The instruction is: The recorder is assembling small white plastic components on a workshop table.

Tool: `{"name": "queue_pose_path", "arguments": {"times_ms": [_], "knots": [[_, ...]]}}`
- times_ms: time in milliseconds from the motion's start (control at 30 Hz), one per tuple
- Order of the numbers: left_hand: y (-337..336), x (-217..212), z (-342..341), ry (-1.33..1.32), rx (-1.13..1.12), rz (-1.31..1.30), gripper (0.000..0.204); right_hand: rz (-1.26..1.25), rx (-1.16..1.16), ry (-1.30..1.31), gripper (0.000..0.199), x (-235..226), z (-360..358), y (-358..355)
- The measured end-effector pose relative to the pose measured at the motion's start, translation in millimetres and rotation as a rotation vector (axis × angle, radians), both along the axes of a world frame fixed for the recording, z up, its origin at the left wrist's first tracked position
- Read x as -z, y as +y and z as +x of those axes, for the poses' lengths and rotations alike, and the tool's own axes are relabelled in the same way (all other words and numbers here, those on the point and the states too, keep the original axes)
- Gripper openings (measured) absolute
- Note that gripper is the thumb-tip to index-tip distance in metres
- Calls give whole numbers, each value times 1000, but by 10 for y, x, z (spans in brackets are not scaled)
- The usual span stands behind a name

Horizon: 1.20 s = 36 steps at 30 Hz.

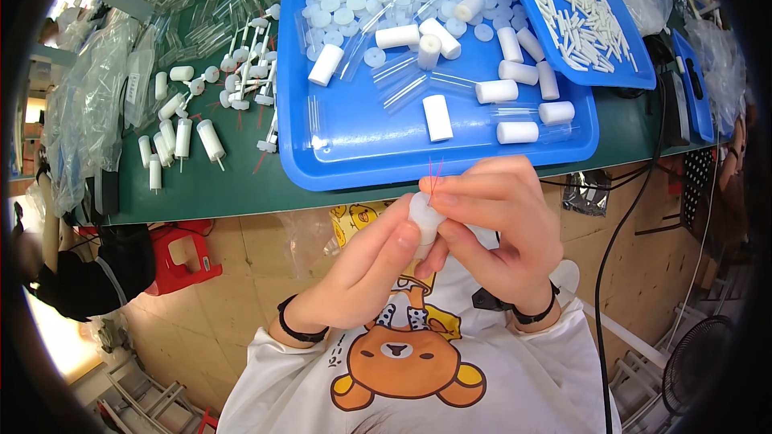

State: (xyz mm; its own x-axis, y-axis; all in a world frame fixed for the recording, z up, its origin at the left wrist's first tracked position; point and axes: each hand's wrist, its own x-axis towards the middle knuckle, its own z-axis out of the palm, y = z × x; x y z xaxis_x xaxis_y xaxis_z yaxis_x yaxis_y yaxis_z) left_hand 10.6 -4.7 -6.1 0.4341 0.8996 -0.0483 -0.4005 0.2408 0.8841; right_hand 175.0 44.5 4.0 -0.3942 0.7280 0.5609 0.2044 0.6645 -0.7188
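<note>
Just in front of the table edge, my left hand is closed around a white cylinder with a round translucent white cap, its top tilted up. Thin red wires stick up from the top of this piece. My right hand pinches at the base of the wires, its fingers against the cap's edge. The fingers hide most of the cylinder's body. Beyond my hands, a blue tray holds loose white cylinders, clear tubes and a heap of translucent discs.
A second blue tray with many thin white sticks overlaps the first at the far right. On the green table to the left stand capped cylinders and rod-and-disc pieces. A black cable hangs at right; a red stool is lower left.
</note>
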Motion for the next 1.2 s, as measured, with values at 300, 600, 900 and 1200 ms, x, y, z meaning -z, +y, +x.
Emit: {"name": "queue_pose_path", "arguments": {"times_ms": [300,600,900,1200], "knots": [[-42,-54,-10,74,-39,-20,27,154,79,-62,37,47,-29,-68],[-53,-4,-12,186,-61,26,28,210,52,-120,42,84,-33,-125],[-45,-41,-65,138,25,-179,28,60,-22,-73,39,154,14,-208],[-96,155,-37,69,-12,-327,31,-35,-58,-166,39,228,67,-287]]}}
